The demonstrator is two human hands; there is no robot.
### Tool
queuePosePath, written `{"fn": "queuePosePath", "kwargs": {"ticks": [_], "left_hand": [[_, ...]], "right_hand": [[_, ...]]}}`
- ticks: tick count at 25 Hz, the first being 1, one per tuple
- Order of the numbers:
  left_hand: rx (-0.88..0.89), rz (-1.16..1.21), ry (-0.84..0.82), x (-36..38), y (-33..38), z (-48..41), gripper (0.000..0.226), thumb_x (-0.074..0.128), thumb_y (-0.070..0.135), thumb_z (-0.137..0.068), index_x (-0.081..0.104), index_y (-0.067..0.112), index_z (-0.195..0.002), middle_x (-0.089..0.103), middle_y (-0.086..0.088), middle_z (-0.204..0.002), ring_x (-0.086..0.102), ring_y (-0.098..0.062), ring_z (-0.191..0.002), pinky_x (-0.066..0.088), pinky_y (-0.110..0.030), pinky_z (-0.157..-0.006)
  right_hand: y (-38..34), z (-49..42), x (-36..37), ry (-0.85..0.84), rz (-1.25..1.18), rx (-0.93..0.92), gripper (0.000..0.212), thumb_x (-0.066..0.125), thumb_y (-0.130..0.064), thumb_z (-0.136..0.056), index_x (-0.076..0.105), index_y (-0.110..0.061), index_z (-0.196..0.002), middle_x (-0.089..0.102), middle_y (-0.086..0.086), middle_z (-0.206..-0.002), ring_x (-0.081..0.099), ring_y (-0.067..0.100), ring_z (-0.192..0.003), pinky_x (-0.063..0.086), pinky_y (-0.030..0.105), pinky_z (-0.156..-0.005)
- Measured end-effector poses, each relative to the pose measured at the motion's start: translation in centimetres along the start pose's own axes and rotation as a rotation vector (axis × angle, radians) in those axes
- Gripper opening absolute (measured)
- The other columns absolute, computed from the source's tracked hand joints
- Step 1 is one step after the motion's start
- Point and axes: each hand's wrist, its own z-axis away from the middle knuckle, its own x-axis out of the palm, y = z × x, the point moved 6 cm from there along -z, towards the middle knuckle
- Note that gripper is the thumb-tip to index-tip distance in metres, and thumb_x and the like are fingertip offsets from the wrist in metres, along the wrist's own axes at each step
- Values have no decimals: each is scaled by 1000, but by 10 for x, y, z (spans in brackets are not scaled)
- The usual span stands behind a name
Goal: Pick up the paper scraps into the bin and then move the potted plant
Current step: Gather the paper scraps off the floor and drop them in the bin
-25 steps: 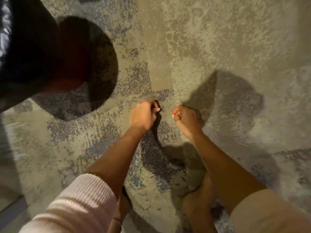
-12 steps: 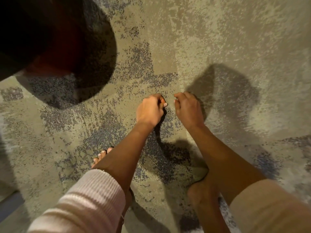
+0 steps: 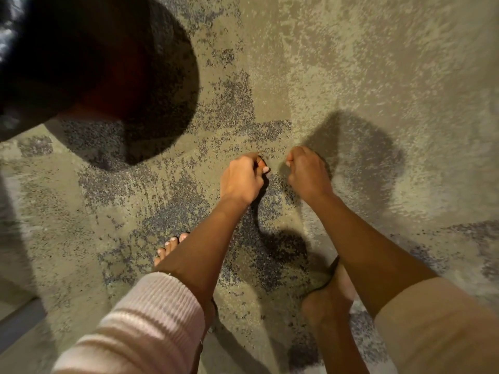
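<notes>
Both hands are down at the mottled beige and grey carpet [image 3: 351, 63], side by side and a small gap apart. My left hand [image 3: 240, 179] is a loose fist with the thumb tucked against the fingers. My right hand [image 3: 307, 174] has its fingers curled down toward the carpet. No paper scrap shows in either hand or on the carpet around them. A dark bin [image 3: 113, 85] with a shiny black liner stands at the upper left, well left of my hands. The potted plant is out of view.
My bare left foot [image 3: 170, 247] and my right foot [image 3: 329, 298] in a thin strap stand on the carpet below my hands. Dark shadows lie right of my hands and beside the bin. A hard floor edge [image 3: 16, 327] shows at the lower left.
My right hand's fingers, stretched to the carpet half a second ago, have curled in. The left fist stays as it was. The view has shifted slightly, so more of the bin shows.
</notes>
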Motion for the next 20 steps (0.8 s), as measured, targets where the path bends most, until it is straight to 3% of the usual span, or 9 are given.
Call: {"fn": "queuePosePath", "kwargs": {"ticks": [2, 5, 9, 13, 20], "left_hand": [[-26, 33, 14, -19, 0, 12, 20, 57, 13, -95, 61, 18, -115, 66, -1, -107, 63, -18, -91, 59, -33, -76], [-35, 7, 82, -64, 10, 31, 13, 57, 18, -95, 63, 22, -106, 69, -1, -99, 64, -18, -83, 52, -25, -62], [-61, 60, 206, -142, 39, 54, 13, 56, 33, -95, 65, 23, -96, 70, 2, -91, 66, -18, -77, 55, -35, -69], [-25, 190, 358, -225, 78, 77, 12, 57, 29, -94, 64, 21, -89, 67, 1, -89, 63, -21, -78, 50, -34, -67], [-9, 344, 534, -366, 90, 115, 11, 57, 24, -92, 63, 22, -83, 66, 6, -78, 61, -14, -73, 50, -34, -64]], "right_hand": [[-10, 6, -14, 4, -41, 51, 12, 62, -4, -86, 59, -7, -98, 62, 11, -102, 58, 26, -94, 44, 31, -78], [-45, 18, -43, -28, -59, 31, 11, 59, -4, -89, 60, -6, -99, 62, 12, -103, 59, 26, -95, 48, 35, -81], [-113, 24, -100, 5, -94, -20, 11, 56, -2, -90, 61, -7, -98, 62, 11, -99, 59, 25, -91, 49, 35, -77], [-204, 18, -169, 133, -196, -144, 9, 53, -3, -90, 62, -2, -91, 62, 16, -92, 59, 34, -83, 48, 40, -68], [-343, 4, -243, 154, -237, -207, 14, 51, -5, -89, 63, -4, -97, 62, 15, -101, 59, 33, -90, 44, 38, -76]]}}
